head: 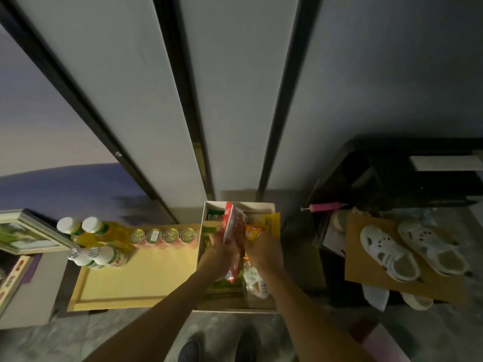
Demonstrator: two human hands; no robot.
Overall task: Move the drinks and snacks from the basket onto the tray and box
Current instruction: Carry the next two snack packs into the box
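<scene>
A white box (236, 204) stands against the wall, with green, yellow and orange snack packets inside. Over it my left hand (218, 250) grips a red snack packet (231, 223) held upright. My right hand (262, 250) is beside it, its fingers on an orange packet (253, 231); the grip itself is hidden. Left of the box lies a yellow wooden tray (136, 278). On the tray stand several bottles with white caps (94, 239) and a row of small cans (163, 236).
A framed picture (24, 232) leans at the far left. A cardboard sheet (360, 265) with white sandals (386, 254) lies to the right, in front of a dark cabinet (392, 173). My shoes (219, 348) stand on the grey floor below the box.
</scene>
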